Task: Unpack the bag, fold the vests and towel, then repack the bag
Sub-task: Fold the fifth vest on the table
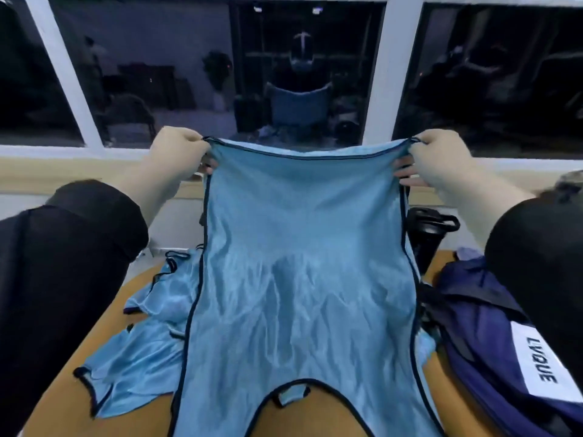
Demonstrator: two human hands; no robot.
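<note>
Black sleeves frame two hands holding a light blue mesh vest (299, 279) stretched up over the bench (63, 402).

Left hand (181, 154) and right hand (437, 162) each pinch one corner of the vest's dark-trimmed edge, fingers curled round the cloth, so it hangs taut between them with its neck opening low, near the camera. Under and left of it, more blue vests (138, 351) lie crumpled on the wooden bench. To the right sits a navy bag (479, 335) with a white label, and a black bottle (429, 238) stands behind it. Dark windows (151, 67) fill the far side.
</note>
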